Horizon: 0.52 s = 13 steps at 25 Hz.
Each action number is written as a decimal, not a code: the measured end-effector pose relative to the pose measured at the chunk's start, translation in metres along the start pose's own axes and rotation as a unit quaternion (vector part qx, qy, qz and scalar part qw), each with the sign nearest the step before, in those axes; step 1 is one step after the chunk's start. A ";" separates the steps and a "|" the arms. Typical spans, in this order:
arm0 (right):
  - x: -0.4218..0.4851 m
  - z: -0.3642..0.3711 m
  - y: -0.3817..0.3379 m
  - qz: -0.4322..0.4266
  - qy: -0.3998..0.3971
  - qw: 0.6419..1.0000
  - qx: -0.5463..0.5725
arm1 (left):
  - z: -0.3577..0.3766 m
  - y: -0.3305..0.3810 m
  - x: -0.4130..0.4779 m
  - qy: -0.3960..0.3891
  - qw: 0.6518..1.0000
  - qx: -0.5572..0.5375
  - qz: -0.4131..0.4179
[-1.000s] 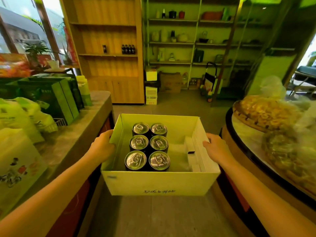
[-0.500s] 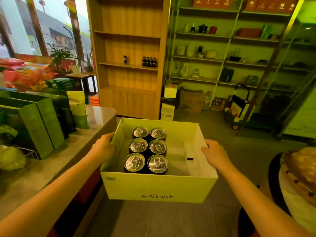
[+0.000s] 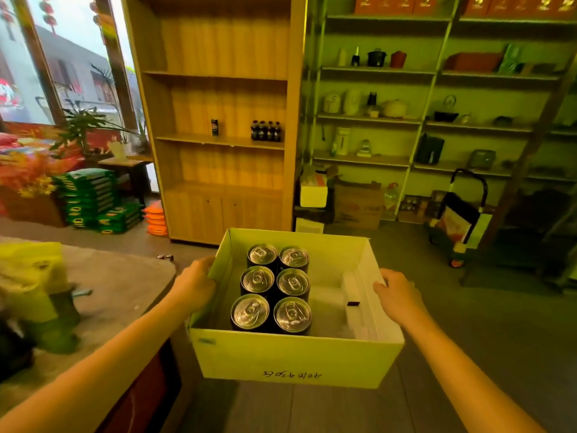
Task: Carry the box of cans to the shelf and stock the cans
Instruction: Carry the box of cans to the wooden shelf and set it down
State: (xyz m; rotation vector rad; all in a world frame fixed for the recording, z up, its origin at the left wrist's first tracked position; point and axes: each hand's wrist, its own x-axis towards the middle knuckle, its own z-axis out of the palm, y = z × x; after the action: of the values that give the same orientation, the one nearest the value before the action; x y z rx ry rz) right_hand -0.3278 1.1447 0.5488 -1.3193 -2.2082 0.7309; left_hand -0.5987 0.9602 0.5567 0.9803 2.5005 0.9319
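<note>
Both hands, left hand [image 3: 195,282] and right hand [image 3: 398,295], hold the box [image 3: 290,360] by its side walls, up in the air. Six cans [image 3: 271,289] sit to one side (so it may feel heavy and tip).

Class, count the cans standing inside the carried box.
6, in the box left half, two columns: back pair, middle pair, front pair. None seem hidden.
</note>
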 end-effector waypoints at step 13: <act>0.453 0.135 -0.085 -0.112 -0.084 0.990 -0.007 | 0.017 0.015 0.371 0.094 0.983 -0.050 -0.152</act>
State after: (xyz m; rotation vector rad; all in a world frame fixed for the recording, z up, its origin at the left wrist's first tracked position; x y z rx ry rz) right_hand -0.6633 1.4882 0.5550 -1.0258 -2.4480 0.7648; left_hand -0.8516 1.2326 0.5399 0.4786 2.6253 1.0787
